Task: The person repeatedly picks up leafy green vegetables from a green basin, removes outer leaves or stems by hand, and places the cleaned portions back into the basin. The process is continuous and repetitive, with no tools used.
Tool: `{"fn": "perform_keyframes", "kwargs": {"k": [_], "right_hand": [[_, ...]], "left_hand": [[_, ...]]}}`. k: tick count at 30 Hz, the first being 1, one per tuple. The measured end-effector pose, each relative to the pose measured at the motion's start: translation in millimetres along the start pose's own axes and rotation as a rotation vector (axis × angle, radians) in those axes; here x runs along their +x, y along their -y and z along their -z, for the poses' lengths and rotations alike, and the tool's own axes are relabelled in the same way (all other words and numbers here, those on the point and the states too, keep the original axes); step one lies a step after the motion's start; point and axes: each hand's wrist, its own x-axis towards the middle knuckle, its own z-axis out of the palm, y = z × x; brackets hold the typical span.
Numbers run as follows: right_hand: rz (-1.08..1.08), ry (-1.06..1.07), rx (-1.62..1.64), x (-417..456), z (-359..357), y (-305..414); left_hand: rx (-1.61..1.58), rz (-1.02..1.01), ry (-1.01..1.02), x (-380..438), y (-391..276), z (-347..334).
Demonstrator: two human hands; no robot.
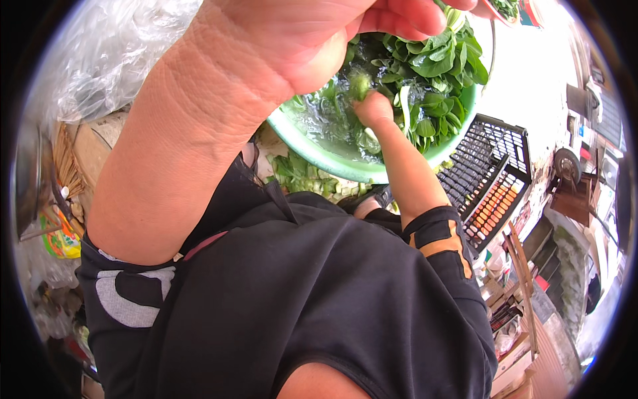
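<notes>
My left hand (319, 40) is raised close to the camera, its fingers curled at the top edge around the stems of a bunch of leafy greens (448, 55), whose leaves hang over the right side of a pale green basin (324, 162). In the basin's rippling water lie more greens (436, 117) with pale stems. My right hand (375, 107) reaches into the basin from the lower right, closed on a blurred green vegetable (360, 84) at the water's surface. My left wrist and palm hide part of the basin; some left fingertips are cut off.
Cut leaves and stem pieces (319, 182) lie on the floor below the basin. A black plastic crate (478, 164) stands right of it. Clear plastic sheeting (109, 55) fills the upper left, above a straw broom (67, 162). Wooden boards (521, 284) lie at the lower right.
</notes>
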Motion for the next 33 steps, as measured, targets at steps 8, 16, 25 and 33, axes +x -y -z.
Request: {"fn": "perform_keyframes", "kwargs": {"k": [8, 16, 25, 33], "right_hand": [[0.056, 0.009, -0.018, -0.6, 5.3, 5.2], [0.029, -0.004, 0.025, -11.3, 12.4, 13.7], [0.069, -0.289, 0.332, -33.6, 26.1, 4.5], [0.416, -0.473, 0.918, -77.0, 83.3, -16.7]], "left_hand": [[0.014, 0.049, -0.001, 0.7, -7.7, 0.4], [0.057, 0.004, -0.008, -0.2, -1.6, 0.8], [0.118, -0.107, 0.000, 4.3, 13.3, 7.7], [0.496, -0.161, -0.167, 10.5, 20.4, -9.4]]}}
